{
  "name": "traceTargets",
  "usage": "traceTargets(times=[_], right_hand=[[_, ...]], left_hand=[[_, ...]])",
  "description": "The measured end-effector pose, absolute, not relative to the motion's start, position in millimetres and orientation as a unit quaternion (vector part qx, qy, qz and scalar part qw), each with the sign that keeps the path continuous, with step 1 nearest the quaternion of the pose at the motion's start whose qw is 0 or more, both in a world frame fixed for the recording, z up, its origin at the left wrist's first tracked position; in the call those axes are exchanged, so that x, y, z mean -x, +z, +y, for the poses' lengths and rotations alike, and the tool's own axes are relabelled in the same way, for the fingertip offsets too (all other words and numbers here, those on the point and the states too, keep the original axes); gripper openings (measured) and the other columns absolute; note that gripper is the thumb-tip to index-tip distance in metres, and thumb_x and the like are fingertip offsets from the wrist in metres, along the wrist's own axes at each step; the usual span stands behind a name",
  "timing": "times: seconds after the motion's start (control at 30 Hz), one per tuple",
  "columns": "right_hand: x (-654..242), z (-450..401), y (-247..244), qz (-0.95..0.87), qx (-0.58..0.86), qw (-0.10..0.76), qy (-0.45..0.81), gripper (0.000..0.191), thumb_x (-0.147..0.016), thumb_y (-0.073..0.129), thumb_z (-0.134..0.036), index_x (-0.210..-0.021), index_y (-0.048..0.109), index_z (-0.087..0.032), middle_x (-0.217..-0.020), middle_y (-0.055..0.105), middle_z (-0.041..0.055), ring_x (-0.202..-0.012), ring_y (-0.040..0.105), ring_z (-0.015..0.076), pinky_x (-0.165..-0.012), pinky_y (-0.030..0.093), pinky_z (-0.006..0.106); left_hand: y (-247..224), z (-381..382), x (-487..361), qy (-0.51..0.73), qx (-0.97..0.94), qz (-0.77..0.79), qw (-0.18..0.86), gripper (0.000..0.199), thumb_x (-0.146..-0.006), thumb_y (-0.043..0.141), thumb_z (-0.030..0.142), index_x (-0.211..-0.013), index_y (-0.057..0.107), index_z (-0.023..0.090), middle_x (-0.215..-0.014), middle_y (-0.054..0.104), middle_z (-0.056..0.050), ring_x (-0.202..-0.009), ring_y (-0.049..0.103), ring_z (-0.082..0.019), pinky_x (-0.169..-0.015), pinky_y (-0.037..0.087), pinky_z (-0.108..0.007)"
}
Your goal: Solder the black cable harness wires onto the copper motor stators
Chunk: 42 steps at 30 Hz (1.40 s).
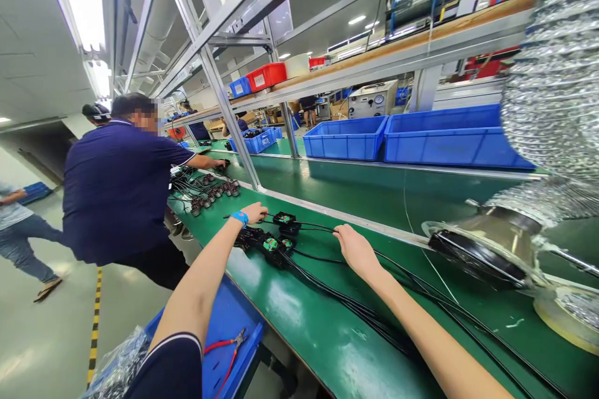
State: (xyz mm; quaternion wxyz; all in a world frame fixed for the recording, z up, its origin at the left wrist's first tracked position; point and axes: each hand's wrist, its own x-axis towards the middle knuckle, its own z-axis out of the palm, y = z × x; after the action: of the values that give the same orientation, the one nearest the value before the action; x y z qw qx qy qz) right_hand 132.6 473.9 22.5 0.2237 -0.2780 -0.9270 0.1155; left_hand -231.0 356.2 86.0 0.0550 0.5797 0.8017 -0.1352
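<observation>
My left hand (255, 212), with a blue band at the wrist, is closed on a thin black cable beside a small black housing (286, 222). That housing is open-topped and shows a green circuit board. To its right, my right hand (353, 248) pinches the black cables (316, 227) running from it. Closer to me lie more black housings (271, 244) with green boards, bunched together on the green bench (262, 290). Their cables (337, 296) trail in a bundle toward the lower right, passing under my right forearm.
Blue bins (346, 137) stand behind the metal rail. A foil duct with a hood (500, 237) and a tape roll (571, 318) occupy the right. Red-handled pliers (229, 349) lie in a blue tray below. A co-worker (121, 193) reaches over parts (210, 193) at left.
</observation>
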Motion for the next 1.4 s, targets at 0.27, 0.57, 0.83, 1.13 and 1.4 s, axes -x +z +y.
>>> traceTargets(times=[0.27,0.57,0.83,1.13,1.4], right_hand=[[-149.0,431.8,2.9,-0.938,0.275,0.155,0.141,0.015,-0.102,0.062,-0.028,-0.098,0.064,-0.013,-0.101,0.063,0.0044,-0.096,0.062,0.0198,-0.089,0.053,0.038],[-198.1,411.9,-5.2,-0.927,0.252,0.182,0.209,0.080,-0.089,0.064,-0.071,-0.144,0.048,-0.015,-0.128,0.059,0.0138,-0.118,0.053,0.0294,-0.106,0.039,0.044],[-221.9,406.5,-26.8,-0.960,0.200,0.190,0.052,0.110,-0.074,0.080,-0.067,-0.153,0.030,-0.009,-0.140,0.049,0.0192,-0.126,0.047,0.0340,-0.107,0.040,0.046],[-213.6,412.1,-45.2,-0.961,0.204,0.181,-0.052,0.024,-0.099,0.042,-0.011,-0.114,0.060,-0.013,-0.098,0.058,0.0131,-0.090,0.055,0.0312,-0.079,0.047,0.045],[-197.4,427.6,-47.9,-0.958,0.219,0.161,-0.090,0.014,-0.103,0.043,-0.014,-0.101,0.057,-0.014,-0.088,0.053,0.0087,-0.077,0.054,0.0246,-0.066,0.041,0.035]], left_hand=[[86.8,325.4,204.6,-0.102,-0.628,0.770,0.052,0.022,-0.088,0.056,0.033,-0.099,0.071,0.021,-0.104,0.068,-0.010,-0.101,0.065,-0.025,-0.095,0.049,-0.035],[60.6,300.6,258.4,0.071,-0.568,0.782,0.246,0.076,-0.072,0.053,0.074,-0.133,0.062,0.030,-0.141,0.061,0.003,-0.136,0.051,-0.029,-0.116,0.038,-0.036],[80.7,273.1,223.5,-0.062,-0.651,0.739,0.164,0.123,-0.052,0.083,0.057,-0.157,0.028,0.022,-0.158,0.038,-0.014,-0.142,0.040,-0.032,-0.118,0.029,-0.040],[48.5,287.2,214.2,-0.129,-0.624,0.771,-0.017,0.097,-0.060,0.080,0.033,-0.148,0.040,0.023,-0.132,0.052,-0.014,-0.118,0.053,-0.034,-0.106,0.037,-0.041],[40.7,315.3,224.7,-0.149,-0.612,0.773,-0.071,0.068,-0.074,0.074,0.034,-0.137,0.051,0.024,-0.122,0.054,-0.012,-0.112,0.052,-0.032,-0.098,0.037,-0.041]])
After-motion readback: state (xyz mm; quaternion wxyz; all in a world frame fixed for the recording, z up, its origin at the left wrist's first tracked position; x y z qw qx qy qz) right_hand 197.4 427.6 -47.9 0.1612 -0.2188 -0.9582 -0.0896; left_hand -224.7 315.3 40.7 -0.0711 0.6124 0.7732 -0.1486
